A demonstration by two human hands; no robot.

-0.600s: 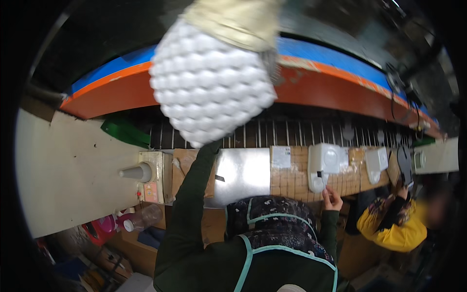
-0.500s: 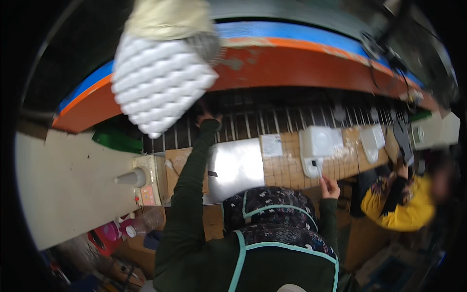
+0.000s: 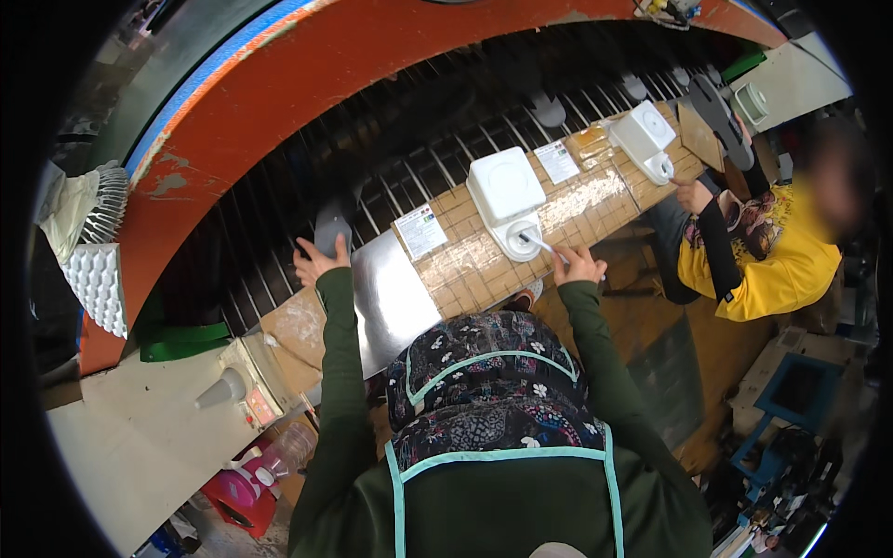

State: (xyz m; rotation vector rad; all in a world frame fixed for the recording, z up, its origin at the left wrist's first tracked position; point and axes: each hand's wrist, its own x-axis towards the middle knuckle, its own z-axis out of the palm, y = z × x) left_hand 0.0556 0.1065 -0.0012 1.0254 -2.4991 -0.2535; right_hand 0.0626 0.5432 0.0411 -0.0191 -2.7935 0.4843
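My left hand (image 3: 319,262) is at the edge of a dark slatted conveyor, fingers spread and thumb apart. Just beyond its fingertips lies the rounded grey end of what looks like a shoe sole (image 3: 332,229); I cannot tell whether they touch. Pinched in my right hand (image 3: 580,267) is a thin white-handled brush (image 3: 538,243). Its tip is at the round opening of a white pot (image 3: 507,191), which has a square raised tank. The pot stands on a board wrapped in clear tape (image 3: 456,268). Left of it, a shiny metal plate (image 3: 395,293) adjoins the board.
A co-worker in yellow (image 3: 791,246) sits at right, by a second white pot (image 3: 644,135) and a dark sole (image 3: 718,116). More grey sole ends (image 3: 549,112) rest on the slats (image 3: 400,186). An orange hood (image 3: 279,102) arches overhead. A grey cone (image 3: 221,389) is at left.
The view has turned, so the hood and bench now slant. My left hand has come out from under the hood's shadow. My right hand still holds the brush at the pot.
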